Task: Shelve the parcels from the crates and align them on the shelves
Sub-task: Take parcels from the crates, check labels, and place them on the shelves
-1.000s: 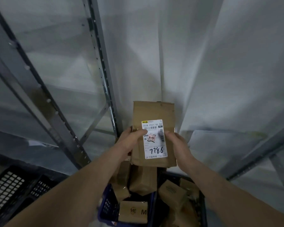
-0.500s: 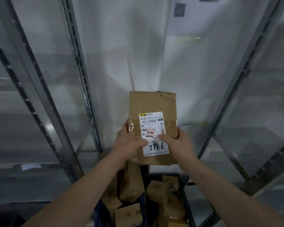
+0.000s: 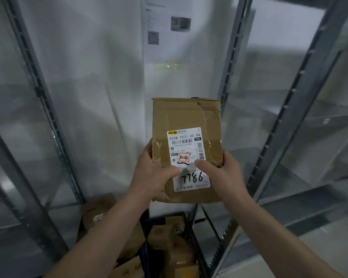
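A brown cardboard parcel (image 3: 186,117) with a white shipping label marked "7786" is held upright in front of me, between two shelf units. My left hand (image 3: 153,175) grips its lower left edge, thumb across the label. My right hand (image 3: 222,173) grips its lower right edge, thumb also on the label. Below the parcel, a dark crate (image 3: 147,233) holds several more brown parcels (image 3: 169,235).
Grey metal shelving (image 3: 317,117) rises on the right with bare shelves, and another metal rack (image 3: 38,97) stands on the left. A white wall behind carries a taped paper sheet (image 3: 165,31) with a QR code. More boxes (image 3: 96,213) lean by the left rack.
My view has tilted upward and the parcel has risen with both hands, away from the crate. The wall sheet and right-hand shelves have come into sight. Both hands keep their hold.
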{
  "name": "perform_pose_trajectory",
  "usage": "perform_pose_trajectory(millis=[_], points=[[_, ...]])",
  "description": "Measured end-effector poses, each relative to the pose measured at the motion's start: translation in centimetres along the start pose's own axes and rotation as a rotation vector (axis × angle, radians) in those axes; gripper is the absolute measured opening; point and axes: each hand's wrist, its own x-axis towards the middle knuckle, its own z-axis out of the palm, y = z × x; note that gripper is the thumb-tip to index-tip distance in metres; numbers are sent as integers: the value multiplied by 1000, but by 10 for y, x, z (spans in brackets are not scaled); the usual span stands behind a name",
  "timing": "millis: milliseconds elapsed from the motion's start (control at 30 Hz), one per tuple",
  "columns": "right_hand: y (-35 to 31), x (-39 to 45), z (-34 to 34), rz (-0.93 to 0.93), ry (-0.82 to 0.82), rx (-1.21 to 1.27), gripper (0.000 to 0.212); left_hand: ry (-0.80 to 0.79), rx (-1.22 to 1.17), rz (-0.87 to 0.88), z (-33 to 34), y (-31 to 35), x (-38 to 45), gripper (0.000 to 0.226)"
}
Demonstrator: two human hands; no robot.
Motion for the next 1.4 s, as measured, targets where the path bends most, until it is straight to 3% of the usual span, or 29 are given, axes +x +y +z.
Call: perform_pose_trajectory(millis=[567, 867, 1400], points=[[-22, -63, -269, -73, 202, 43, 24, -179, -37, 124, 235, 94, -75, 62], [-16, -69, -419, -53, 400, 45, 19, -384, -95, 154, 387, 129, -92, 64], [42, -11, -657, -23, 797, -10, 20, -754, -166, 123, 678, 131, -24, 45]])
